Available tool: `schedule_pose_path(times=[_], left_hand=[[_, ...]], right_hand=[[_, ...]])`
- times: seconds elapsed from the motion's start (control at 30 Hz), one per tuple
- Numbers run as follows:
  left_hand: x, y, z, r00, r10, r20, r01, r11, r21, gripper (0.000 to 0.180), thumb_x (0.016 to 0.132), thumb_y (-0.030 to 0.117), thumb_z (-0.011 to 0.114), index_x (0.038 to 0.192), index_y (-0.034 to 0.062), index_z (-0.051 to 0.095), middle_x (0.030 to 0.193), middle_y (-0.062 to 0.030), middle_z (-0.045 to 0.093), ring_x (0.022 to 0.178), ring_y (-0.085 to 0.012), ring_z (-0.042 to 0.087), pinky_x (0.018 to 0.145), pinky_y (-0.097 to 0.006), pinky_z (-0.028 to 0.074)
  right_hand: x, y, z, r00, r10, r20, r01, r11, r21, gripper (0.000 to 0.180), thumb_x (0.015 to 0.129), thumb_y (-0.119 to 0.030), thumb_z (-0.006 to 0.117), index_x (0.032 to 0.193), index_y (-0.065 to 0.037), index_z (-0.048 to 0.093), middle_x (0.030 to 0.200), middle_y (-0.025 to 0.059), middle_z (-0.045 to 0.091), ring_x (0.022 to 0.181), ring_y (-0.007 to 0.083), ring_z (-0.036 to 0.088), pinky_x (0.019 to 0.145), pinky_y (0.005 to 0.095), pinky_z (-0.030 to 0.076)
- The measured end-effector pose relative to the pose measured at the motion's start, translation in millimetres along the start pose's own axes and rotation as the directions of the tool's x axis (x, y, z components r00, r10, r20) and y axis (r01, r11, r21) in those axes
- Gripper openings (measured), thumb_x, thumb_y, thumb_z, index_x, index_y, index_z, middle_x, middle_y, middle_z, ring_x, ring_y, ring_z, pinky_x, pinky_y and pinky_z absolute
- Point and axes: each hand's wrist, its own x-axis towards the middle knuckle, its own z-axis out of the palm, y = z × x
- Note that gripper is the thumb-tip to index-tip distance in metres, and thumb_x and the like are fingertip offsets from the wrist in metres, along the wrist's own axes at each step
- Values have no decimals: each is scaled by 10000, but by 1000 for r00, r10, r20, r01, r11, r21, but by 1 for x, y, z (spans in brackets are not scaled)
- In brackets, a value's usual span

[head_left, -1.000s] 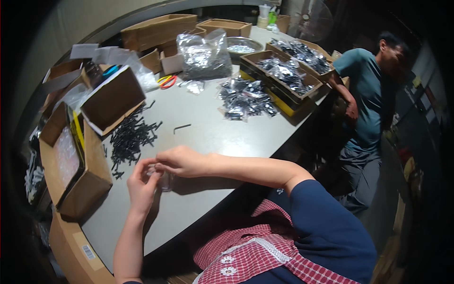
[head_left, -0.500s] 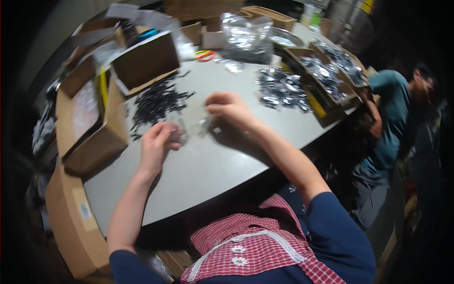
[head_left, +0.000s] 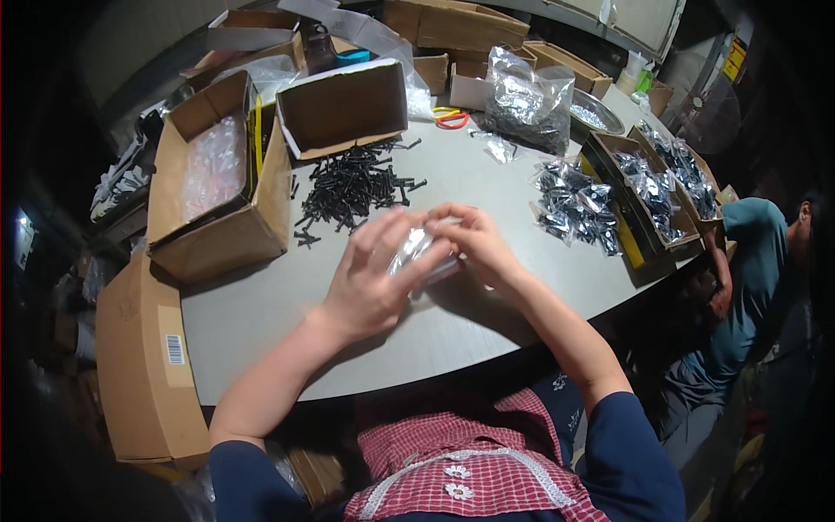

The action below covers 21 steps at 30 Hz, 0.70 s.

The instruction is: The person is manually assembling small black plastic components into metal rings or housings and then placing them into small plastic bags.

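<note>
Over the middle of the table, my left hand (head_left: 367, 277) is closed round a small clear plastic bag (head_left: 409, 247), its fingers blurred by motion. My right hand (head_left: 480, 245) meets it from the right, thumb and fingers pinched at the bag's edge. What lies inside the bag is mostly hidden by my fingers. Just beyond my left hand spreads a loose pile of black screws (head_left: 348, 190). To the right of my hands lies a heap of small clear bags with dark contents (head_left: 576, 209).
An open carton (head_left: 261, 222) with clear bags stands at the left, beside an open-mouthed box (head_left: 344, 109). Far back are a large bag of dark pieces (head_left: 531, 109), red-and-yellow-handled scissors (head_left: 452, 120) and a metal bowl (head_left: 600, 117). Filled boxes (head_left: 631, 204) line the right edge, near another person (head_left: 752, 278).
My hands, apart before, have come together at the bag. My left hand moved right and my right hand now grips beside it. The whole view has shifted.
</note>
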Motion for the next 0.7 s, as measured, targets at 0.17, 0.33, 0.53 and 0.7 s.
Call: schedule_pose_path(times=[0.17,0.33,0.53,0.7], left_hand=[[-13,-5,0,999,14,-30,-18,992,-128,322,767,57,768,1084,110,782,1097,-89,731,969,-272,698,818,-388,584],[-12,-5,1,969,-246,-19,231,932,-281,275,821,-1,733,1082,66,787,994,-137,758,835,-286,724,711,-340,580],[-16,-13,5,843,-494,211,532,713,-456,196,928,67,742,1117,39,786,942,-132,781,734,-181,708,669,-299,549],[-12,-18,-6,722,-636,271,670,547,-502,119,912,109,788,912,-1,743,789,-46,732,701,-69,629,615,-257,481]], right_hand=[[-4,-6,15,976,142,165,-116,980,-159,217,1015,-241,667,1093,-39,682,748,-18,635,585,56,557,517,244,444],[20,-7,-39,749,-628,212,174,-122,-977,118,902,-136,658,965,-55,715,903,139,696,906,324,681,800,416,516],[25,14,-53,830,-512,220,84,-275,-958,79,866,-119,657,897,-50,679,879,126,678,880,316,681,803,436,515],[-13,-31,2,820,-548,162,405,358,-841,75,887,-83,684,911,-17,658,835,130,665,780,293,686,711,415,525]])
